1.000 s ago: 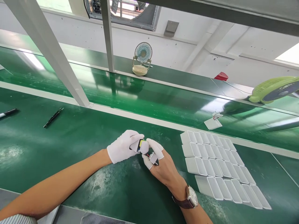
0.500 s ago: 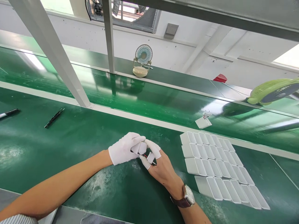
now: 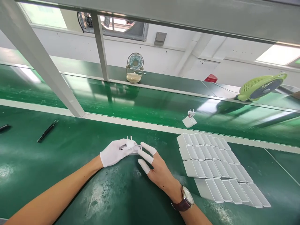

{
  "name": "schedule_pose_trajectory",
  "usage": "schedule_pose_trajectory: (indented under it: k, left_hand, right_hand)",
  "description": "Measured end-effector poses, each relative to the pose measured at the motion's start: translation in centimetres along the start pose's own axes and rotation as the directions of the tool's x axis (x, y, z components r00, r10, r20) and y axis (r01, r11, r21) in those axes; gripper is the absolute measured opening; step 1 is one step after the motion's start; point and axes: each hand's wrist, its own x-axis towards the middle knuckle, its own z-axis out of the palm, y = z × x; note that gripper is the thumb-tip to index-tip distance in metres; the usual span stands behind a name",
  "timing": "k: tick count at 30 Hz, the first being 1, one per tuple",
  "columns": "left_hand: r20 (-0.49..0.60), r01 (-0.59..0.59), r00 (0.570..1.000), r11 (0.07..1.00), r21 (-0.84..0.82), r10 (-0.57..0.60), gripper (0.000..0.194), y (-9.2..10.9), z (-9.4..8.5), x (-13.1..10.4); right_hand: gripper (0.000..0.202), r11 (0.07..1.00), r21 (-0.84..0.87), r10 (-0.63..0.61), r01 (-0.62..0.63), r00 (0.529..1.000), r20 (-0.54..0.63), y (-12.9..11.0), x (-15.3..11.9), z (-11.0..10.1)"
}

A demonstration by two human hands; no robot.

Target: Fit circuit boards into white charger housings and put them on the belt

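Note:
My left hand (image 3: 112,153), in a white glove, is closed around a small white plug part (image 3: 130,145) whose two metal prongs point up. The part rests low on the green bench mat (image 3: 77,175). My right hand (image 3: 156,168) wears white finger cots and a wristwatch. It lies just right of the part, fingers spread and stretched toward it, index fingertip touching the part's right edge.
Rows of white plastic shells (image 3: 212,165) lie to the right of my hands. A white plug piece (image 3: 189,120) rides the conveyor belt behind. A slanted metal post (image 3: 44,67), two black pens (image 3: 47,131), a beige desk fan (image 3: 134,67) and a green fan (image 3: 260,87) stand around.
Both hands came down to the mat. The yellow and black inside and the red wire no longer show; the prongs now point up. My right fingers opened. The belt piece moved left.

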Motion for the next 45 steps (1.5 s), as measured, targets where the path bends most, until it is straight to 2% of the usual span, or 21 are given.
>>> schedule_pose_trajectory:
  k: [3, 7, 11, 13, 16, 20, 23, 27, 30, 34, 38, 42, 45]
  left_hand:
    - [-0.018, 0.028, 0.999, 0.999, -0.034, -0.028, 0.04, 0.4, -0.3, 0.2]
    - [0.025, 0.023, 0.999, 0.996, -0.087, -0.021, 0.051, 0.4, -0.4, 0.6]
    - [0.02, 0.023, 1.0, 0.991, -0.131, -0.02, 0.053, 0.0, 0.1, 0.8]
    - [0.028, 0.011, 1.0, 0.99, -0.143, -0.007, 0.063, -0.4, 0.2, 0.8]
    - [0.023, -0.064, 0.997, 0.983, -0.174, 0.069, 0.076, -0.9, -0.1, 0.7]
    - [-0.083, -0.212, 0.976, 0.959, -0.187, 0.2, 0.072, -1.0, -1.1, 0.6]
    - [-0.15, -0.278, 0.956, 0.943, -0.184, 0.253, 0.074, -0.8, -1.5, 0.4]
    - [-0.175, -0.205, 0.966, 0.976, -0.077, 0.189, 0.069, -0.3, -0.9, -0.1]
    - [-0.182, -0.139, 0.973, 0.99, 0.014, 0.139, 0.062, 0.1, -0.2, -0.3]
    - [-0.125, -0.089, 0.989, 0.995, -0.054, 0.082, 0.052, 0.3, 0.1, -0.4]
    - [-0.108, -0.071, 0.992, 0.992, -0.102, 0.06, 0.047, 0.1, 0.0, -0.4]
    - [-0.092, -0.048, 0.995, 0.994, -0.099, 0.039, 0.046, -0.1, 0.0, -0.3]
    - [-0.097, -0.049, 0.994, 0.995, -0.092, 0.04, 0.047, -0.2, 0.0, -0.3]
  right_hand:
    - [0.046, 0.998, -0.059, -0.026, 0.028, 0.999, 0.033, 0.3, 0.0, 0.4]
    - [0.044, 0.992, -0.118, -0.033, 0.04, 0.998, 0.057, 0.6, 0.2, 0.5]
    - [0.044, 0.992, -0.113, -0.052, 0.058, 0.997, 0.059, 0.8, 0.3, 0.8]
    - [0.045, 0.994, -0.085, -0.064, 0.071, 0.995, 0.083, 0.9, 0.4, 1.0]
    - [0.045, 0.994, -0.074, -0.071, 0.077, 0.993, 0.09, 0.5, 0.9, 0.8]
    - [0.041, 0.993, -0.061, -0.098, 0.096, 0.995, -0.027, -0.7, 2.2, -0.4]
    - [0.042, 0.994, -0.045, -0.101, 0.097, 0.99, -0.101, -1.0, 2.7, -0.3]
    - [0.046, 0.995, -0.024, -0.099, 0.098, 0.995, -0.018, -0.3, 2.2, 1.4]
    - [0.042, 0.998, -0.038, -0.053, 0.054, 0.998, 0.031, 0.0, 1.7, 2.3]
    - [0.037, 0.997, -0.076, -0.019, 0.021, 1.0, 0.022, -0.2, 1.5, 2.3]
    - [0.039, 0.999, 0.004, 0.036, -0.036, 0.999, -0.001, -0.6, 1.6, 2.1]
    - [0.036, 0.999, 0.023, 0.022, -0.023, 1.0, 0.019, -0.6, 1.7, 2.1]
    - [0.036, 0.987, 0.148, 0.061, -0.057, 0.998, -0.023, -0.4, 1.8, 2.2]
